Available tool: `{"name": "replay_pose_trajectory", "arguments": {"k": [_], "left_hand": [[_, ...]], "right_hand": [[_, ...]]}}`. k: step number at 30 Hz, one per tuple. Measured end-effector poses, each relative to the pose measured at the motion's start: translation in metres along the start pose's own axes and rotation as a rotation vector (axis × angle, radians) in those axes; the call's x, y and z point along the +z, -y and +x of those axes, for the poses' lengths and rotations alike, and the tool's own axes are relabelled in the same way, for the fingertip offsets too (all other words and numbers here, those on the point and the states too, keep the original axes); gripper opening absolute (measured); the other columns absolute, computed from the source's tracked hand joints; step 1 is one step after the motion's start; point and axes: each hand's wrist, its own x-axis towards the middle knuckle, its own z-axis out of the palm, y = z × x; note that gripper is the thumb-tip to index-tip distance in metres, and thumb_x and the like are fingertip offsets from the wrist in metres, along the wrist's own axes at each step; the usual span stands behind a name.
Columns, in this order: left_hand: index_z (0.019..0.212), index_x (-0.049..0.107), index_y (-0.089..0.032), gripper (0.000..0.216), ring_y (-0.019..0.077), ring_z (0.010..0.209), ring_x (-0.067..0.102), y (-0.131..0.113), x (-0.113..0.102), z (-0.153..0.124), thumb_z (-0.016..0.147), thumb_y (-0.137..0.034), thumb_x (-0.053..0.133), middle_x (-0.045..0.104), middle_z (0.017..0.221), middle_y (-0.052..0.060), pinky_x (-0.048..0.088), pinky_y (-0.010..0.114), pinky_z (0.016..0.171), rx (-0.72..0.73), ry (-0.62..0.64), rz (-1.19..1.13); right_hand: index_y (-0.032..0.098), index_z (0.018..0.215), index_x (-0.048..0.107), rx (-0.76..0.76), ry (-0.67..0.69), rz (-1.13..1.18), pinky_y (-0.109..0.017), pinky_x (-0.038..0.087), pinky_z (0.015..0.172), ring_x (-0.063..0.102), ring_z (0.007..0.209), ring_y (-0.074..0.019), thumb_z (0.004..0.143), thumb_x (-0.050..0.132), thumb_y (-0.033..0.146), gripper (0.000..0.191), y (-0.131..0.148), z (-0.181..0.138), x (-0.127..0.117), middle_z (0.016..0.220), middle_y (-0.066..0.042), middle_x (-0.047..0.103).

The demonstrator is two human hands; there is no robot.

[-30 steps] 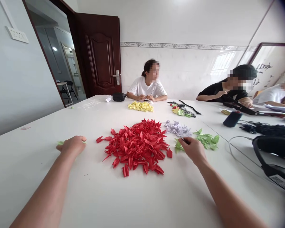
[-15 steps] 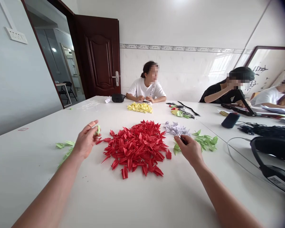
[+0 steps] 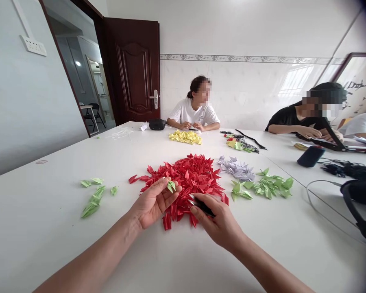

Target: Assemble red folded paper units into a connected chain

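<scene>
My left hand [image 3: 152, 205] is palm up over the near left part of a red heap of folded paper pieces [image 3: 195, 175]. Its thumb and fingertips pinch a small light-green folded paper piece [image 3: 171, 186]. Just to the right, my right hand [image 3: 224, 221] is closed around small black-handled snips [image 3: 203, 206]. Their pale pointed tips face the left hand, apart from the green piece. Part of the red heap is hidden behind both hands.
Green paper pieces lie left [image 3: 93, 201] and right [image 3: 271, 185] of the heap, near a lilac pile [image 3: 236, 167]. Beyond are a yellow pile [image 3: 186, 137] and a black case [image 3: 157, 124]. Headphones [image 3: 360, 207] and a dark thread spool [image 3: 311, 156] lie right. Other people sit across the table.
My left hand has moved right with the green piece, and my right hand has come left and nearer with the snips. Both now meet over the red heap. The view has turned slightly right.
</scene>
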Motion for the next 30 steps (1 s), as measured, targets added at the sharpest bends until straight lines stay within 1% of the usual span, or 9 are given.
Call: {"name": "replay_pose_trajectory", "arguments": {"k": [3, 6, 10, 14, 18, 22, 25, 28, 30], "left_hand": [[0.082, 0.059, -0.015, 0.009, 0.0163, 0.084, 0.065, 0.002, 0.001, 0.0, 0.074, -0.018, 0.062, 0.067, 0.08, 0.004, 0.056, 0.021, 0.07, -0.007, 0.004, 0.029], [0.081, 0.059, -0.015, 0.009, 0.0146, 0.081, 0.066, 0.005, 0.002, -0.002, 0.073, -0.019, 0.063, 0.066, 0.077, 0.003, 0.055, 0.02, 0.069, -0.002, 0.041, 0.093], [0.077, 0.058, -0.017, 0.01, 0.013, 0.074, 0.065, 0.007, 0.004, -0.003, 0.071, -0.018, 0.065, 0.065, 0.073, 0.001, 0.055, 0.022, 0.068, -0.002, 0.056, 0.174], [0.075, 0.056, -0.018, 0.011, 0.0106, 0.067, 0.063, 0.01, 0.003, -0.003, 0.071, -0.019, 0.066, 0.064, 0.071, -0.001, 0.054, 0.023, 0.067, -0.016, 0.078, 0.215], [0.073, 0.056, -0.017, 0.014, 0.0108, 0.068, 0.063, 0.014, 0.001, -0.003, 0.068, -0.021, 0.068, 0.063, 0.071, -0.001, 0.054, 0.025, 0.069, -0.032, 0.094, 0.221], [0.072, 0.056, -0.018, 0.014, 0.0102, 0.069, 0.062, 0.017, 0.0, -0.003, 0.068, -0.022, 0.069, 0.062, 0.069, -0.002, 0.053, 0.026, 0.072, -0.038, 0.135, 0.254], [0.073, 0.057, -0.019, 0.012, 0.0095, 0.069, 0.061, 0.018, 0.0, -0.003, 0.069, -0.023, 0.068, 0.062, 0.069, -0.003, 0.053, 0.026, 0.074, -0.033, 0.161, 0.298], [0.075, 0.057, -0.018, 0.011, 0.009, 0.069, 0.061, 0.018, -0.001, -0.002, 0.071, -0.023, 0.066, 0.062, 0.071, -0.003, 0.053, 0.027, 0.075, -0.032, 0.174, 0.335], [0.075, 0.057, -0.018, 0.011, 0.0089, 0.069, 0.061, 0.019, -0.002, -0.001, 0.07, -0.022, 0.067, 0.062, 0.071, -0.002, 0.053, 0.026, 0.074, -0.037, 0.175, 0.341]], "right_hand": [[0.018, 0.101, 0.058, -0.034, 0.036, 0.028, -0.026, 0.047, 0.061, 0.057, 0.071, -0.0155, 0.085, 0.046, 0.035, 0.026, 0.003, -0.002, 0.001, 0.084, -0.007, 0.064], [0.018, 0.1, 0.058, -0.042, 0.057, 0.029, -0.026, 0.046, 0.061, 0.057, 0.07, -0.015, 0.085, 0.047, 0.035, 0.026, 0.004, -0.003, 0.001, 0.082, -0.007, 0.063], [0.018, 0.099, 0.058, -0.041, 0.058, 0.014, -0.025, 0.045, 0.061, 0.056, 0.068, -0.0144, 0.086, 0.044, 0.035, 0.026, 0.005, -0.003, -0.001, 0.081, -0.006, 0.062], [0.018, 0.09, 0.06, -0.028, 0.069, -0.004, -0.023, 0.041, 0.056, 0.052, 0.061, -0.0126, 0.088, 0.041, 0.034, 0.025, 0.006, -0.001, -0.002, 0.072, -0.004, 0.058], [0.019, 0.09, 0.061, -0.032, 0.085, 0.005, -0.022, 0.041, 0.054, 0.051, 0.059, -0.0118, 0.088, 0.04, 0.034, 0.026, 0.005, 0.0, -0.002, 0.07, -0.003, 0.057], [0.019, 0.077, 0.06, -0.023, 0.095, -0.007, -0.021, 0.039, 0.052, 0.048, 0.056, -0.0109, 0.089, 0.037, 0.033, 0.029, 0.004, 0.0, -0.001, 0.063, -0.001, 0.054], [0.019, 0.073, 0.058, -0.005, 0.093, -0.023, -0.021, 0.038, 0.051, 0.047, 0.055, -0.0107, 0.089, 0.038, 0.033, 0.03, 0.002, 0.0, 0.0, 0.061, 0.0, 0.052], [0.019, 0.073, 0.059, 0.011, 0.102, -0.023, -0.021, 0.038, 0.052, 0.048, 0.056, -0.0108, 0.089, 0.039, 0.033, 0.029, 0.0, 0.001, 0.002, 0.062, 0.0, 0.053], [0.019, 0.077, 0.061, 0.006, 0.116, -0.007, -0.021, 0.039, 0.054, 0.051, 0.058, -0.0112, 0.088, 0.041, 0.033, 0.027, -0.002, 0.0, 0.002, 0.065, -0.001, 0.057]]}}
